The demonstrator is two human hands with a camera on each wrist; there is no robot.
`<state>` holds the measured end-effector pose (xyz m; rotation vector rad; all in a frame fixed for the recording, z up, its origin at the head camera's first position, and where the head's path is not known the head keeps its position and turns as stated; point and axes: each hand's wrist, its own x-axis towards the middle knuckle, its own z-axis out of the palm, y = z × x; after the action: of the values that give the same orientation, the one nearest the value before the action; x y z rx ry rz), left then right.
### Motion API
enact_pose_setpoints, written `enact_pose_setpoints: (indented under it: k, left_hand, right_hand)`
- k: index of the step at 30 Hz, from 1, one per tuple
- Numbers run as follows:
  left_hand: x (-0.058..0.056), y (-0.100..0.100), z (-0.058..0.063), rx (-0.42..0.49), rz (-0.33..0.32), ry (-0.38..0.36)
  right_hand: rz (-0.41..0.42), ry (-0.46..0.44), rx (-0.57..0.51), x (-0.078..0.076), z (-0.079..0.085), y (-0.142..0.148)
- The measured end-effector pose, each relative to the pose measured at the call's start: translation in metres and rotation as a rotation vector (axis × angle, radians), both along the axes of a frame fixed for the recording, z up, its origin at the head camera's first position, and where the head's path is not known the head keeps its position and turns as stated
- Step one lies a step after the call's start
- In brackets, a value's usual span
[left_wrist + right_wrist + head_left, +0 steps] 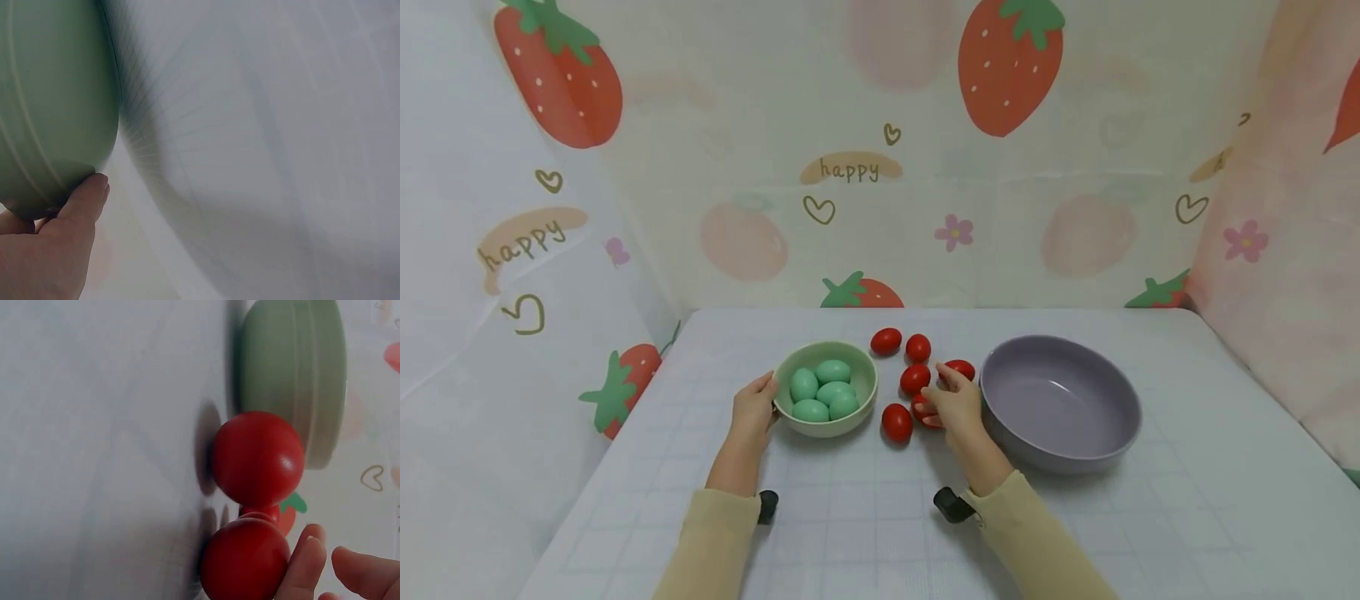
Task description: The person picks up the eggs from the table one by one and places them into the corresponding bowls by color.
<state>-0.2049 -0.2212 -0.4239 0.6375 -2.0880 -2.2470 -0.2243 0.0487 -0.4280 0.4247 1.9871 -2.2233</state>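
My left hand (752,412) grips the left rim of a light green bowl (823,428), which holds several mint-green eggs (810,411). In the left wrist view, fingers (81,200) press against the bowl's outer wall (56,94). My right hand (958,404) hovers over a red egg (919,408) and partly hides it. In the right wrist view its fingers are spread apart, one of them beside a red egg (245,559). Another red egg (257,457) stands between that one and the bowl. Several more red eggs (886,342) lie loose between the bowl and the right hand.
A wide grey-purple basin (1060,454) stands to the right of my right hand. Its inside shows no eggs. The table (850,533) has a pale checked cloth. A strawberry-print curtain (760,100) hangs behind and along both sides.
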Motion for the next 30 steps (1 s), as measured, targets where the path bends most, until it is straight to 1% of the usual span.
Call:
enact_pose_setpoints:
  k: [3, 8, 13, 16, 20, 23, 26, 30]
  left_hand:
    - [0.001, 0.000, 0.001, -0.003, -0.008, 0.000]
    - [0.002, -0.001, 0.002, 0.005, -0.010, 0.008]
    - [0.002, -0.001, 0.002, 0.009, -0.012, 0.004]
    - [0.001, -0.001, 0.002, 0.007, -0.012, 0.000]
    - [0.001, -0.001, 0.001, 0.000, -0.015, -0.003]
    - [0.001, -0.001, 0.001, -0.004, -0.016, -0.005]
    - [0.002, -0.001, 0.001, -0.010, -0.018, -0.007]
    - [0.001, -0.001, 0.000, -0.011, -0.020, -0.003]
  right_hand:
    - [-0.005, 0.009, 0.051, 0.001, -0.003, 0.002]
    - [-0.004, -0.007, 0.161, 0.001, -0.005, 0.004]
    - [0.025, -0.025, 0.280, 0.000, -0.003, 0.004]
    - [0.048, -0.039, 0.264, -0.001, -0.001, 0.005]
    - [0.078, -0.047, 0.179, -0.005, -0.005, 0.006]
    - [0.100, -0.039, 0.143, -0.006, -0.008, 0.006]
    - [0.088, -0.012, 0.146, -0.005, -0.011, 0.006]
    - [0.046, 0.010, 0.205, -0.003, -0.011, 0.008]
